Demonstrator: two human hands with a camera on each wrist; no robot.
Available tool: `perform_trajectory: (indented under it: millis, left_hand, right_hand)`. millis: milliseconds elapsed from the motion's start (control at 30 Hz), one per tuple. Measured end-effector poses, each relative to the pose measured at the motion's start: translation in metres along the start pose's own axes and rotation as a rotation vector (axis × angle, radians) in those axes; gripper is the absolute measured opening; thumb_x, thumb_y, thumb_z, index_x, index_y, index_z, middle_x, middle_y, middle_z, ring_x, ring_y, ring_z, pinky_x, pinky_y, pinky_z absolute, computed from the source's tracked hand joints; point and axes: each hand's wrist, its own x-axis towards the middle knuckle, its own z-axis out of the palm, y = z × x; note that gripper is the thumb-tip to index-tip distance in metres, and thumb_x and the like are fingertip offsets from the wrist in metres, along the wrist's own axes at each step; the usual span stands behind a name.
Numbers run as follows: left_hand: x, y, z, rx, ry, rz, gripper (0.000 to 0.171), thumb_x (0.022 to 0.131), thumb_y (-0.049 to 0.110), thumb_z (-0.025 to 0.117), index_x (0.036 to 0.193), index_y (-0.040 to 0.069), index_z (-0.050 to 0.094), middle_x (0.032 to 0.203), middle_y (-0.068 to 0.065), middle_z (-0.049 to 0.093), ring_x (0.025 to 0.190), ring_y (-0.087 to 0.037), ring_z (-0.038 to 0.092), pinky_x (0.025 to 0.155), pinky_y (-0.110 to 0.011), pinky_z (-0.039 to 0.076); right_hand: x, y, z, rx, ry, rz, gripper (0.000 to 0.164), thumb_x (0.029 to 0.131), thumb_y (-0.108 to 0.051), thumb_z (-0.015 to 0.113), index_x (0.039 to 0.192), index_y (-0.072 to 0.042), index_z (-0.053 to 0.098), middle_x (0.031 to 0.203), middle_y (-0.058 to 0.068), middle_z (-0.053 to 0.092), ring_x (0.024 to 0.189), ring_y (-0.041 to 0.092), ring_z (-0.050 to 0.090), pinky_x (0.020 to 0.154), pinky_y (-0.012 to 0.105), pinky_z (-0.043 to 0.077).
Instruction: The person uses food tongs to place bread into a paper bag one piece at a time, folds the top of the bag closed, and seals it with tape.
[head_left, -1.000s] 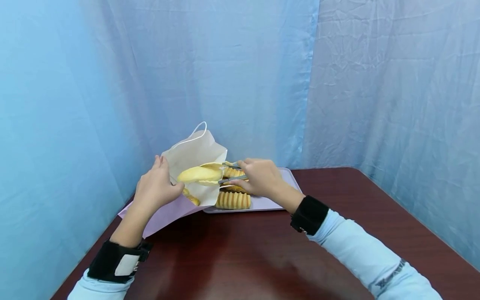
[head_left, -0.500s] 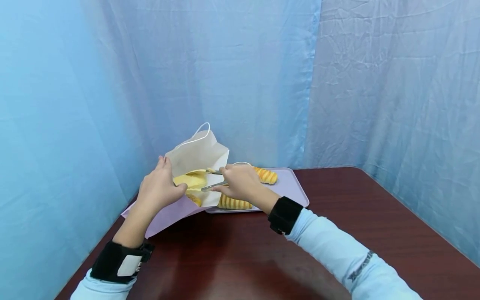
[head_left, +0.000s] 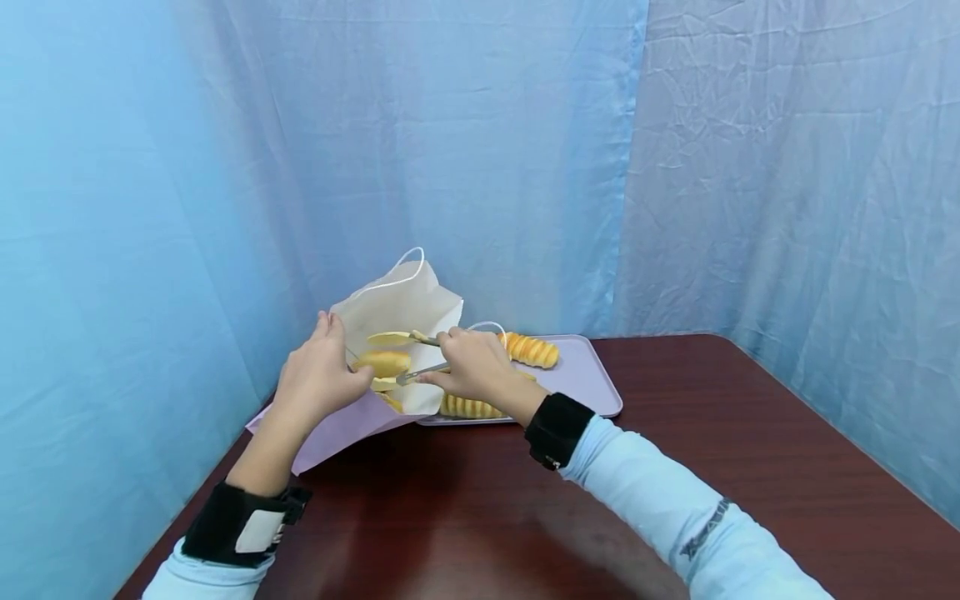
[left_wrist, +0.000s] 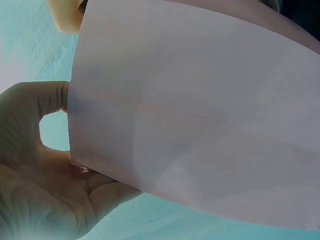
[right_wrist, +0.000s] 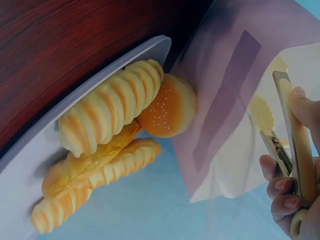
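My left hand [head_left: 318, 375] grips the near edge of a paper bag [head_left: 397, 304], white inside and lilac outside, which lies tilted with its mouth toward the right. In the left wrist view the bag [left_wrist: 200, 100] hides part of the fingers. My right hand [head_left: 476, 364] holds a pair of tongs [head_left: 423, 372] with pale yellow tips, reaching into the mouth. The tips stand apart, with a yellow bread roll [head_left: 386, 363] between them inside the bag. A gap shows above the roll; contact below cannot be told. Another piece of bread [head_left: 390, 402] shows lower in the bag.
Right of the bag, a lilac tray [head_left: 581, 379] lies on the dark wooden table [head_left: 675, 467]. It bears ridged bread rolls [right_wrist: 110, 107] and a sesame bun [right_wrist: 167, 107], partly behind my right hand in the head view. Blue curtains [head_left: 480, 167] hang behind the table.
My right hand has moved left, carrying the bread roll from the bag's mouth deeper inside. The tong tips have since spread away from it. The left hand has hardly moved.
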Motion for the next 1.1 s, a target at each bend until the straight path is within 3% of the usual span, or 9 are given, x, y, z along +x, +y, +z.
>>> perform_trajectory:
  millis: [233,433,767,933,1100]
  left_hand:
    - [0.001,-0.001,0.002,-0.040,-0.014,-0.010,0.090,0.086,0.025,0.063,0.151,-0.020,0.021,0.157,-0.042,0.018,0.053,-0.027,0.047,0.046,-0.035,0.041]
    - [0.001,-0.001,0.004,-0.058,-0.006,-0.012,0.090,0.086,0.024,0.062,0.152,-0.019,0.019,0.157,-0.042,0.017,0.046,-0.022,0.040,0.043,-0.032,0.037]
    - [0.006,-0.006,-0.001,-0.056,0.019,-0.029,0.090,0.086,0.024,0.060,0.152,-0.020,0.017,0.156,-0.043,0.016,0.045,-0.025,0.042,0.041,-0.032,0.037]
    - [0.008,-0.007,0.000,-0.052,0.019,-0.047,0.091,0.085,0.024,0.060,0.151,-0.021,0.017,0.156,-0.044,0.017,0.052,-0.031,0.051,0.043,-0.034,0.041]
    - [0.008,-0.007,0.001,-0.057,0.030,-0.042,0.091,0.085,0.024,0.061,0.151,-0.021,0.018,0.155,-0.044,0.019,0.053,-0.031,0.052,0.042,-0.033,0.041]
  right_hand:
    - [-0.007,0.010,-0.009,0.020,0.002,-0.005,0.053,0.088,-0.067,0.063,0.093,-0.014,0.065,0.070,-0.005,0.050,0.054,0.010,0.045,0.045,0.024,0.031]
    - [-0.021,0.036,-0.028,0.073,0.075,0.029,0.052,0.088,-0.063,0.067,0.100,-0.012,0.069,0.075,-0.004,0.057,0.059,0.012,0.052,0.046,0.027,0.038]
    - [-0.057,0.110,-0.054,0.152,0.227,0.225,0.052,0.087,-0.057,0.073,0.107,-0.009,0.071,0.072,0.002,0.061,0.052,0.018,0.050,0.041,0.031,0.034]
    - [-0.081,0.137,-0.047,0.136,0.176,0.340,0.054,0.087,-0.059,0.070,0.107,-0.009,0.071,0.069,0.002,0.058,0.053,0.019,0.049,0.042,0.033,0.033]
    - [-0.103,0.156,-0.029,0.123,0.065,0.437,0.051,0.088,-0.060,0.068,0.091,-0.009,0.067,0.067,0.005,0.056,0.053,0.021,0.048,0.042,0.033,0.033]
